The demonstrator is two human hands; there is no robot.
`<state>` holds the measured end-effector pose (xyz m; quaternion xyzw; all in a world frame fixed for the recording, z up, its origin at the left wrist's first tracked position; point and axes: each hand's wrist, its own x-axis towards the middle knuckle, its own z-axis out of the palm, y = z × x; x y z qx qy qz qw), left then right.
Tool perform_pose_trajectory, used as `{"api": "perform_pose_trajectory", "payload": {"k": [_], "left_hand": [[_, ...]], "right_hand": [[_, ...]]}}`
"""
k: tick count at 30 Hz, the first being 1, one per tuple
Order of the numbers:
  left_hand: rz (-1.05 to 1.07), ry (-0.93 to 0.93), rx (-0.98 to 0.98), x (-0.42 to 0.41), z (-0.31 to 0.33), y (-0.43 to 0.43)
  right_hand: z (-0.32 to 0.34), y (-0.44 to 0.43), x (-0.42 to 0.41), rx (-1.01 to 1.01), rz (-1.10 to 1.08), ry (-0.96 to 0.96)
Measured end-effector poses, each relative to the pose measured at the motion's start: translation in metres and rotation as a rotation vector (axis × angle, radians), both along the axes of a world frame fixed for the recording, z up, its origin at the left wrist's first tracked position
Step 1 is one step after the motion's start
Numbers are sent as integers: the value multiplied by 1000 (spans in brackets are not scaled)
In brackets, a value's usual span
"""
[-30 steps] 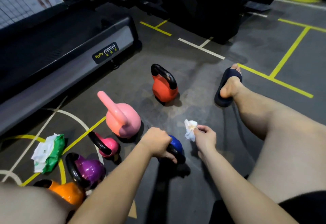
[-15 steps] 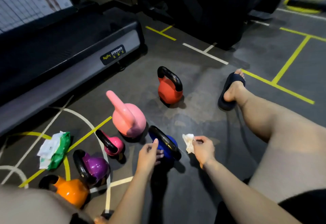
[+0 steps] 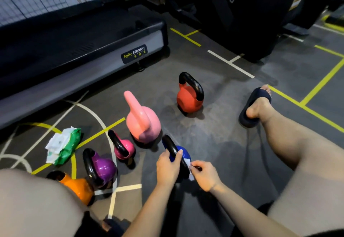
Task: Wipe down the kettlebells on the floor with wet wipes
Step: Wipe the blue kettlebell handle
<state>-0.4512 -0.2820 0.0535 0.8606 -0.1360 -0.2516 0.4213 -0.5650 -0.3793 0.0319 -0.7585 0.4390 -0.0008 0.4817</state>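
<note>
Writing "BODY STRONG" on treadmill label (image 3: 134,53); left hand (image 3: 167,167) now curled round handle of blue kettlebell (image 3: 184,155); right hand (image 3: 204,176) pinches wipe (image 3: 187,162), moved against kettlebell.

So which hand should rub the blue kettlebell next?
Right hand: it pinches the wipe right at the handle of the blue kettlebell. The left hand is busy gripping that handle.

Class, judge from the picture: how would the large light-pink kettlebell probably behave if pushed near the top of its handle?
Probably heavy for its size: the light-pink kettlebell is a solid-looking rounded weight. It looks rigid, so nothing should flex. Its handle stands tall above the body, so a push there might tip it rather than slide it.
</note>
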Motion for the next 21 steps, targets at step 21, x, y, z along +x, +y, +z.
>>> {"api": "perform_pose_trajectory", "payload": {"k": [21], "left_hand": [[-124, 353, -294, 19, -34, -4]], "right_hand": [[-33, -68, 44, 231, -573, -145]]}}
